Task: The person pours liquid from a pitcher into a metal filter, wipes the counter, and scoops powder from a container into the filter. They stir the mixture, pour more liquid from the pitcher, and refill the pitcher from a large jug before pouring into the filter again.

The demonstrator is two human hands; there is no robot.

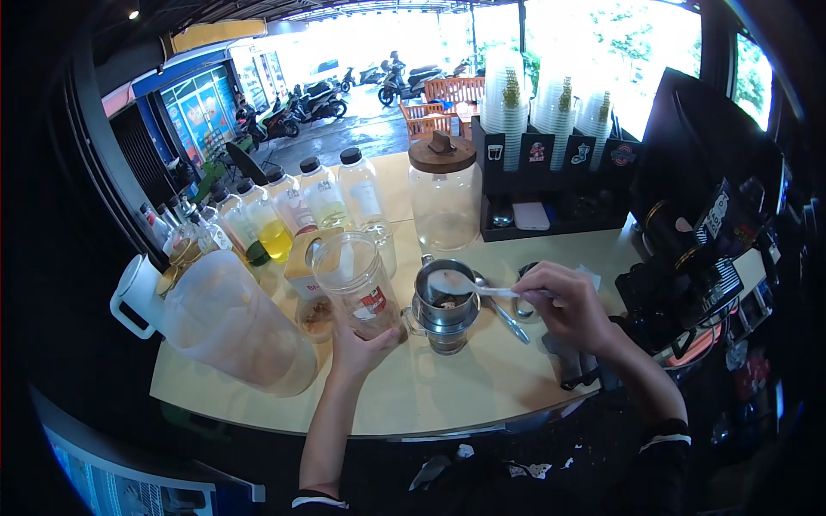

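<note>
My left hand [366, 344] is wrapped round the lower part of a clear jar [348, 279] with a red and white label, tilted slightly on the counter. My right hand [564, 301] grips the handle of a pale spoon [482, 290], whose bowl is over the mouth of a metal drip coffee filter [445, 314]. Something dark shows inside the filter. It sits on a glass mug [447, 342], right of the jar. Behind the spoon, a metal spoon [509, 322] lies on the counter.
A large cloudy pitcher [237, 318] stands at the left on the counter [396, 408]. Several black-capped bottles [323, 193] line the back, near a wooden-lidded glass jar [445, 202]. Stacked plastic cups [506, 103] rise from a black organizer [555, 193]. Dark equipment [667, 284] occupies the right side.
</note>
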